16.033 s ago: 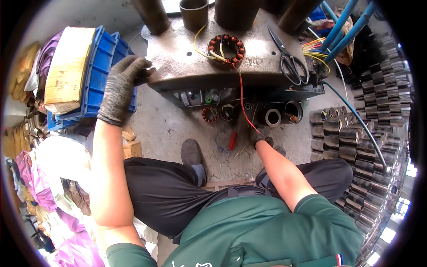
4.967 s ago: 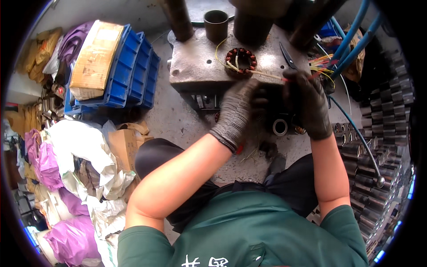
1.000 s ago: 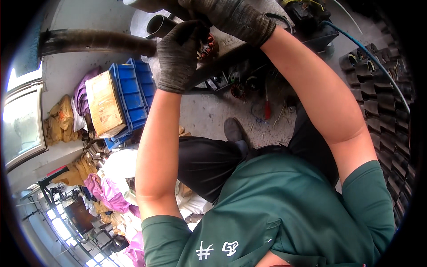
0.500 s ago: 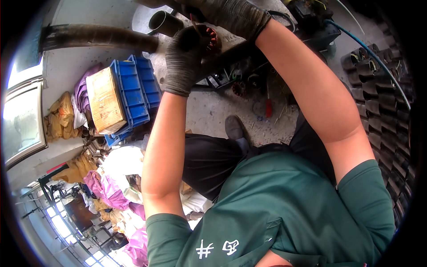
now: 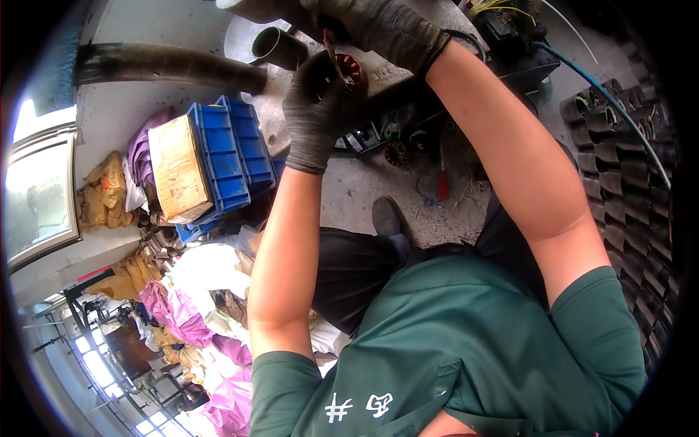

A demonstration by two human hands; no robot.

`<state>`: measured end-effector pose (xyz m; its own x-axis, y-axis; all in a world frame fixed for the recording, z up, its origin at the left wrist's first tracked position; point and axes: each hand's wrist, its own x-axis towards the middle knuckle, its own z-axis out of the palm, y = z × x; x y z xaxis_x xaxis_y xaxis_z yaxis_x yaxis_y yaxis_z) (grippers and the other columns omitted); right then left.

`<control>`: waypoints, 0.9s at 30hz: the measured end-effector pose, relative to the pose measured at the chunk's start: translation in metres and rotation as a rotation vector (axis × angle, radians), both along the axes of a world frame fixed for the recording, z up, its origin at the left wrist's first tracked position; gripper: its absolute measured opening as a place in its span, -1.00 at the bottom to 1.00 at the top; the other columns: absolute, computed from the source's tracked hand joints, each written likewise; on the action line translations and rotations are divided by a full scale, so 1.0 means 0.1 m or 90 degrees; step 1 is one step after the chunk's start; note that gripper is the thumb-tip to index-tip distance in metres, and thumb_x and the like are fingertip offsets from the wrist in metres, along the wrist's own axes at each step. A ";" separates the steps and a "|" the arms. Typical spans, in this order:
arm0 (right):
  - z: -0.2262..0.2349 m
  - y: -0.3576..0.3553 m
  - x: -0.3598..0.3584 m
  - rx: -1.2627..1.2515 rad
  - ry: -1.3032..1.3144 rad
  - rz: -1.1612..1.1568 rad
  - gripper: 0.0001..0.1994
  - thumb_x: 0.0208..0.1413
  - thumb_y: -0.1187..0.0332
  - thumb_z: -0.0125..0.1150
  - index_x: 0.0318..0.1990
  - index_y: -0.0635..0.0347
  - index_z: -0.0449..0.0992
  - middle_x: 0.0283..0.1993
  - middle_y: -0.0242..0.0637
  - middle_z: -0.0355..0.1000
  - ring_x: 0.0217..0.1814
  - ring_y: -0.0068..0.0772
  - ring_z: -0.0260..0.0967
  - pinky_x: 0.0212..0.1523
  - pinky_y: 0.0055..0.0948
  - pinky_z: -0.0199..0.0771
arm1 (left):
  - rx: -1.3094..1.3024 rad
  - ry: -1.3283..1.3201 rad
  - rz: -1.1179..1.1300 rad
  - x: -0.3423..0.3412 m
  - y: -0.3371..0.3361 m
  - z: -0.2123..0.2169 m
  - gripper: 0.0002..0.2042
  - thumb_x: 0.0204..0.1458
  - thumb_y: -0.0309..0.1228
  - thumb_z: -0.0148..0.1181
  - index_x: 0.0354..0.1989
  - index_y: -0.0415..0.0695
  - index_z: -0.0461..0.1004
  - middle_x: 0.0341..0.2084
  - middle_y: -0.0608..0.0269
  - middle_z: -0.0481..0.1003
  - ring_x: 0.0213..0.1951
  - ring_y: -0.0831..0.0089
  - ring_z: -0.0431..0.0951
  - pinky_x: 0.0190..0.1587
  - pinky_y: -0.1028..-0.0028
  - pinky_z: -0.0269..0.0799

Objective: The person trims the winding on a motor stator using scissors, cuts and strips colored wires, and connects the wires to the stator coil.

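My left hand (image 5: 312, 102), in a dark knit glove, is closed around a ring-shaped stator (image 5: 352, 71) with red-brown windings. Its thumb lies near the lower end of a thin tan strip (image 5: 333, 60) that slants up from the stator. My right hand (image 5: 389, 33), gloved too, is above and to the right at the picture's top edge. Its fingers are bent around something dark that I cannot make out. A bit of red shows between the hands. Left of the stator a hollow metal cylinder (image 5: 280, 48) rests on the grey worktop (image 5: 275, 91).
A thick brown pipe (image 5: 167, 67) runs in from the left. Blue crates (image 5: 222, 153) with a cardboard box (image 5: 180, 171) stand below it. A red-handled tool (image 5: 443, 186) is on the floor. Dark cylindrical parts (image 5: 615, 189) are stacked at right, with a blue hose (image 5: 619, 105) before them.
My left hand sits slightly lower and farther right in the picture, and more of the stator and strip shows. The whole scene has shifted a little the same way. My right hand stays at the top.
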<state>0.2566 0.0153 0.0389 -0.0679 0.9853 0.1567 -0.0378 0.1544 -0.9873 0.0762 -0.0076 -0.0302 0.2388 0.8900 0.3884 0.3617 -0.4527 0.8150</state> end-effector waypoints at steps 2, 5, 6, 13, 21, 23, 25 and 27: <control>-0.01 0.00 0.04 -0.007 0.009 -0.001 -0.60 0.36 -0.03 0.18 -0.27 0.13 0.62 -0.54 -0.45 0.46 -0.54 -0.63 0.34 -0.52 -0.56 0.31 | -0.040 -0.065 -0.001 0.03 0.01 0.02 -0.71 0.07 -0.34 0.41 -0.06 -0.16 0.62 -0.27 0.12 0.69 -0.19 0.32 0.72 -0.07 0.37 0.61; -0.01 0.02 0.05 -0.021 0.018 0.005 -0.60 0.36 -0.04 0.18 -0.27 0.13 0.62 -0.54 -0.45 0.46 -0.55 -0.63 0.34 -0.52 -0.56 0.31 | 0.031 0.202 0.096 0.00 0.04 -0.01 -0.72 0.05 -0.37 0.40 -0.07 -0.16 0.63 -0.27 0.11 0.69 -0.20 0.26 0.72 -0.06 0.36 0.62; 0.00 0.03 0.05 -0.023 0.021 0.009 -0.60 0.36 -0.04 0.18 -0.27 0.13 0.62 -0.54 -0.45 0.46 -0.55 -0.63 0.34 -0.52 -0.56 0.31 | 0.038 0.174 0.096 -0.04 0.06 -0.06 -0.72 0.04 -0.36 0.41 -0.08 -0.15 0.63 -0.28 0.11 0.69 -0.20 0.26 0.72 -0.07 0.35 0.62; -0.07 0.06 0.08 -0.071 0.053 -0.006 -0.60 0.36 -0.04 0.18 -0.27 0.14 0.62 -0.55 -0.44 0.45 -0.56 -0.63 0.34 -0.53 -0.55 0.31 | 0.129 0.230 0.039 -0.01 0.04 0.01 -0.73 0.08 -0.35 0.36 -0.06 -0.13 0.60 -0.24 0.10 0.68 -0.23 0.24 0.71 -0.10 0.32 0.61; 0.00 0.05 0.16 0.013 -0.009 0.117 -0.57 0.36 -0.02 0.17 -0.09 0.21 0.67 -0.44 -0.31 0.56 -0.39 -0.57 0.51 -0.29 -0.50 0.55 | -0.163 -0.351 -0.143 0.35 0.07 0.33 -0.62 0.12 -0.54 0.21 0.14 -0.25 0.42 -0.11 0.06 0.52 0.00 0.36 0.54 -0.05 0.41 0.53; -0.07 0.29 0.13 -0.014 -0.028 0.138 -0.62 0.40 0.06 0.15 0.01 0.19 0.66 -0.34 -0.26 0.61 -0.35 -0.44 0.57 -0.22 -0.42 0.63 | -0.009 -0.137 -0.147 0.33 0.12 0.32 -0.59 0.06 -0.49 0.25 0.11 -0.27 0.42 -0.15 0.10 0.47 -0.05 0.31 0.51 -0.09 0.39 0.53; -0.11 0.35 -0.02 0.158 -0.335 0.017 -0.68 0.42 0.16 0.10 0.08 0.13 0.63 -0.23 -0.22 0.64 -0.25 -0.33 0.62 -0.10 -0.35 0.67 | 0.196 0.051 -0.101 0.26 0.19 0.23 -0.57 0.00 -0.43 0.29 0.07 -0.28 0.41 -0.20 0.12 0.44 -0.14 0.29 0.51 -0.14 0.38 0.52; 0.01 0.24 -0.02 0.165 -0.472 -0.028 -0.71 0.43 0.25 0.05 0.14 0.07 0.60 -0.13 -0.19 0.65 -0.16 -0.22 0.65 0.01 -0.29 0.70 | 0.421 0.286 -0.051 0.21 0.20 0.20 -0.56 -0.09 -0.38 0.36 -0.02 -0.25 0.44 -0.21 0.11 0.44 -0.25 0.26 0.53 -0.23 0.37 0.52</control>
